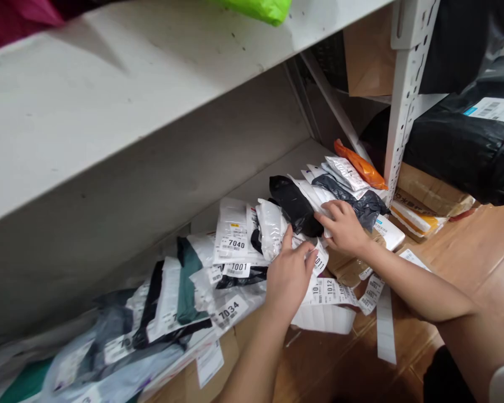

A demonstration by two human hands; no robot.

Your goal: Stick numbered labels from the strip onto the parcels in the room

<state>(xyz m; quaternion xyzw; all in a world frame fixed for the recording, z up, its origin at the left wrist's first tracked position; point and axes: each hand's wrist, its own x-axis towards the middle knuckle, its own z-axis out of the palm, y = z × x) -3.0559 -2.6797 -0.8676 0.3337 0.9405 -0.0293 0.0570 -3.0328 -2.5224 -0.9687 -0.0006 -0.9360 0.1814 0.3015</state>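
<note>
Mailer parcels stand in a leaning row on the low shelf. My left hand (pixel 289 275) has its index finger stretched toward a clear-wrapped white parcel (pixel 270 230); its other visible digits are apart, beside a label strip marked 1011 (pixel 320 261). To the right, my right hand (pixel 345 228) curls its fingers on the edge of a white mailer parcel (pixel 315 196), next to a black parcel (pixel 292 202). The right hand's thumb is partly hidden. A white parcel labelled 7040 (pixel 232 230) leans left of my left hand.
An upper shelf board (pixel 151 84) overhangs the row. A perforated white post (pixel 403 106) rises at right. Label strips (pixel 334 316) hang toward the wooden floor (pixel 483 263). Beyond the post lie a large black bag (pixel 457 145) and a carton (pixel 430 187).
</note>
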